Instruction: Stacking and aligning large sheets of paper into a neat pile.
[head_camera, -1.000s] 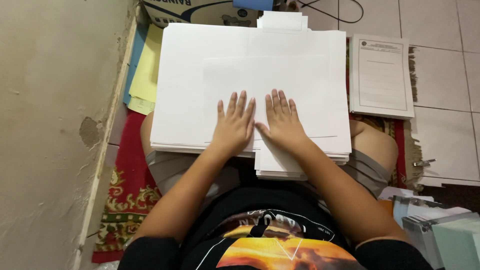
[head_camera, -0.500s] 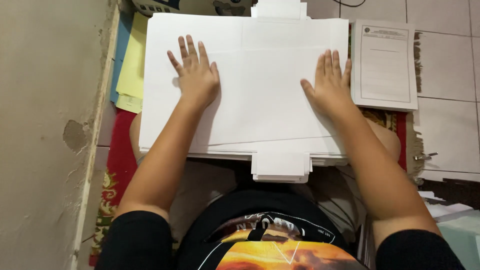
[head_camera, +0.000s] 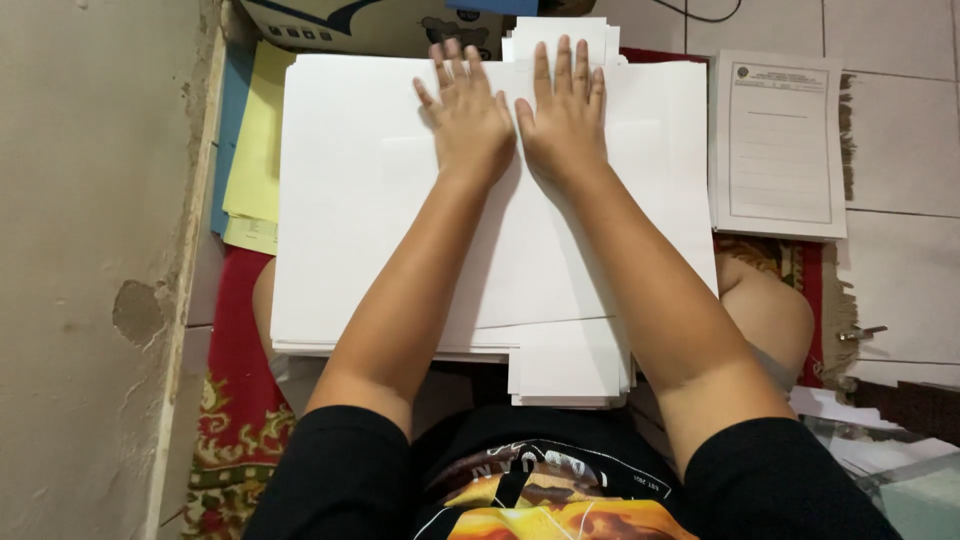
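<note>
A thick stack of large white paper sheets (head_camera: 350, 220) lies across my lap. My left hand (head_camera: 466, 118) and my right hand (head_camera: 562, 112) rest flat on its far edge, side by side, fingers spread, palms down on the top sheet. A narrower stack of smaller white sheets (head_camera: 568, 368) sticks out under the big sheets at the near edge and again at the far edge beyond my right fingertips. Neither hand grips anything.
A printed form stack (head_camera: 778, 145) lies on the tiled floor at the right. Yellow and blue paper (head_camera: 250, 150) shows at the left by the wall (head_camera: 90, 250). A cardboard box (head_camera: 360, 22) stands beyond. A red patterned rug (head_camera: 225, 400) lies underneath.
One second ago both hands lay together near the stack's near edge. Half a second ago they were spread wide apart. Now they are together at the far edge.
</note>
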